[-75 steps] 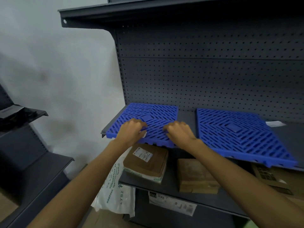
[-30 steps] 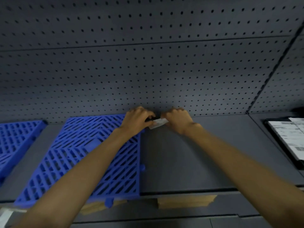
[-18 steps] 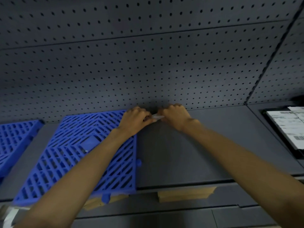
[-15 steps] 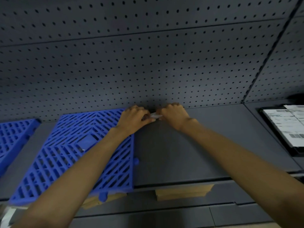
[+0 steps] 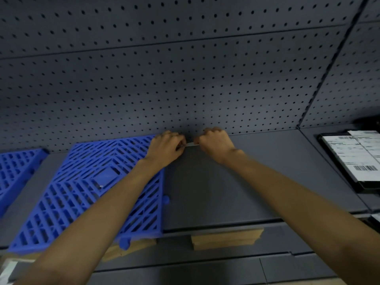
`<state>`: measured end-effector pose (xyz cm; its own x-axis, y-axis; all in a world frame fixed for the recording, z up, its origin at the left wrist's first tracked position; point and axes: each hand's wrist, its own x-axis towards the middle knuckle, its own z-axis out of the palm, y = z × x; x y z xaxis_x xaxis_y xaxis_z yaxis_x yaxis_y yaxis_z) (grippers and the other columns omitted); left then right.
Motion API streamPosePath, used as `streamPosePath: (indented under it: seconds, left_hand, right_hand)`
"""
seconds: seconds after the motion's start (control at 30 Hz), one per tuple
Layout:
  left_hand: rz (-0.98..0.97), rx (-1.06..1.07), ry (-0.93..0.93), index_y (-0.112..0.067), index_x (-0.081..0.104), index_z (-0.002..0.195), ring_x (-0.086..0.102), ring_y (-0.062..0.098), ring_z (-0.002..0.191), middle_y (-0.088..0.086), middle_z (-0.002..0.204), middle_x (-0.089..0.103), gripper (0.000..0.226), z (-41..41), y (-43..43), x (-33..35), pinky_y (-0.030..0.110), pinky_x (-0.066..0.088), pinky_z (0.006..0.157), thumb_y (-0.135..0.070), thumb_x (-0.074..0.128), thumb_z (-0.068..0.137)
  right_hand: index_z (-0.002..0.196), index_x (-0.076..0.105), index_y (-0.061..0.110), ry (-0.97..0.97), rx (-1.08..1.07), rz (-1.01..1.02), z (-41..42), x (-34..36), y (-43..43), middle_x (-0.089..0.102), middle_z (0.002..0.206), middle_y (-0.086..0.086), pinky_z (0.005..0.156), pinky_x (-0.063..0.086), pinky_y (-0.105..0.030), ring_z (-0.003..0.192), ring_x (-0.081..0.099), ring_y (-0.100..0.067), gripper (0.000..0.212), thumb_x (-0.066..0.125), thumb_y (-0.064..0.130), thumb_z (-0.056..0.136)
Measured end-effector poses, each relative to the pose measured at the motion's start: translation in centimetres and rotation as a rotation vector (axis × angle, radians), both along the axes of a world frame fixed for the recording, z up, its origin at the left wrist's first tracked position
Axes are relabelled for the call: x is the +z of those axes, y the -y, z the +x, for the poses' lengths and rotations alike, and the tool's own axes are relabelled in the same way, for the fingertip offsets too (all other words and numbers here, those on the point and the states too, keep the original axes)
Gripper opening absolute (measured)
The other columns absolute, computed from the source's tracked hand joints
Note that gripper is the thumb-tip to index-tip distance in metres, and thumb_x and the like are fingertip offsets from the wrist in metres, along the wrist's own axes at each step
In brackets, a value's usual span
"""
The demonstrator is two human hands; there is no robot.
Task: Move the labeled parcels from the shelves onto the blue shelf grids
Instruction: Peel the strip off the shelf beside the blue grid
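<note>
A blue shelf grid [image 5: 67, 198] lies flat on the dark grey shelf [image 5: 222, 194], and part of a second blue grid [image 5: 14, 171] shows at the left edge. At the back of the shelf, against the pegboard, my left hand [image 5: 166, 148] and my right hand [image 5: 214, 142] pinch the two ends of a small white slip [image 5: 190, 144]. A dark parcel with a white printed label [image 5: 353, 157] lies on the neighbouring shelf at the right. Brown cardboard parcels [image 5: 224, 238] peek out from the shelf below.
A grey perforated back panel [image 5: 185, 79] rises behind the shelf. An upright post [image 5: 320, 79] divides this bay from the right one. A white bag [image 5: 8, 270] shows at the lower left corner.
My hands left the left grid and went right to the white slip at the back of the shelf. Both now hold it, slightly raised off the shelf.
</note>
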<state>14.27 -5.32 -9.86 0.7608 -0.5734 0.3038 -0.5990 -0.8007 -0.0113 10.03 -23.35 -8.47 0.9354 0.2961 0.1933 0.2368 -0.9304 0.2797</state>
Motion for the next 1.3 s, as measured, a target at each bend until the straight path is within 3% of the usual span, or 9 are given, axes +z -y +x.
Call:
streamPosePath:
  seconds: [0.13,0.27,0.4,0.7,0.87,0.97,1.13,1.3]
  left_hand:
    - [-0.057,0.010,0.056,-0.021,0.068,0.095,0.060,0.020,0.094,-0.002,0.094,0.069,0.010,-0.9,-0.4,1.0,0.028,0.041,0.064,-0.020,0.060,0.088]
    - [-0.084,0.035,0.087,-0.022,0.069,0.094,0.060,0.020,0.094,-0.002,0.092,0.069,0.009,-2.5,-2.0,2.5,0.031,0.047,0.065,-0.020,0.061,0.089]
    - [-0.091,0.059,0.125,-0.021,0.070,0.092,0.061,0.020,0.093,-0.003,0.091,0.070,0.008,-5.0,-6.0,3.4,0.032,0.047,0.066,-0.019,0.064,0.088]
    - [-0.074,0.096,0.207,-0.022,0.076,0.096,0.063,0.022,0.101,-0.001,0.094,0.074,0.012,-13.2,-19.0,4.6,0.037,0.052,0.078,-0.023,0.069,0.087]
    - [-0.025,0.112,0.190,-0.024,0.077,0.099,0.063,0.024,0.105,0.001,0.098,0.075,0.015,-17.9,-23.6,4.0,0.039,0.051,0.083,-0.025,0.065,0.090]
    - [-0.002,0.131,0.185,-0.025,0.076,0.106,0.060,0.023,0.112,0.001,0.104,0.074,0.021,-19.6,-25.3,3.2,0.039,0.047,0.091,-0.026,0.058,0.094]
    - [0.032,0.153,0.132,-0.025,0.071,0.119,0.057,0.024,0.118,0.003,0.110,0.073,0.029,-21.5,-26.5,1.7,0.038,0.042,0.100,-0.026,0.051,0.098]
    - [-0.027,0.157,0.141,-0.018,0.078,0.105,0.067,0.029,0.101,0.007,0.094,0.076,0.021,-22.8,-27.0,1.5,0.039,0.052,0.088,-0.016,0.067,0.088]
  right_hand:
    - [0.119,0.065,0.027,0.030,-0.039,0.049,-1.2,1.2,-0.3,0.066,0.103,-0.007,0.075,0.046,-0.034,0.098,0.062,-0.028,0.038,0.056,0.005,0.090]
    - [0.119,0.065,0.029,0.098,-0.056,0.102,-3.1,2.7,-2.1,0.065,0.106,-0.010,0.071,0.047,-0.034,0.098,0.063,-0.031,0.037,0.055,0.008,0.091]
    - [0.118,0.066,0.030,0.140,-0.019,0.121,-5.5,3.6,-6.0,0.068,0.106,-0.005,0.074,0.049,-0.034,0.103,0.062,-0.027,0.034,0.055,0.011,0.092]
    - [0.121,0.067,0.029,0.174,0.120,0.179,-12.1,3.6,-17.6,0.072,0.100,-0.001,0.070,0.046,-0.035,0.108,0.058,-0.025,0.040,0.057,0.006,0.091]
    - [0.121,0.069,0.029,0.166,0.152,0.150,-15.9,2.6,-22.6,0.072,0.099,-0.004,0.076,0.045,-0.038,0.107,0.055,-0.028,0.041,0.059,0.006,0.088]
    - [0.120,0.070,0.029,0.140,0.121,0.141,-17.6,1.5,-24.6,0.073,0.095,-0.005,0.079,0.046,-0.038,0.107,0.056,-0.029,0.041,0.061,0.005,0.088]
    - [0.112,0.073,0.030,0.130,0.033,0.141,-19.3,0.9,-26.3,0.069,0.082,-0.003,0.070,0.044,-0.035,0.098,0.059,-0.026,0.034,0.060,0.011,0.088]
    - [0.116,0.071,0.032,0.101,0.022,0.114,-19.9,0.8,-26.4,0.069,0.087,-0.002,0.072,0.045,-0.035,0.100,0.057,-0.026,0.035,0.058,0.011,0.091]
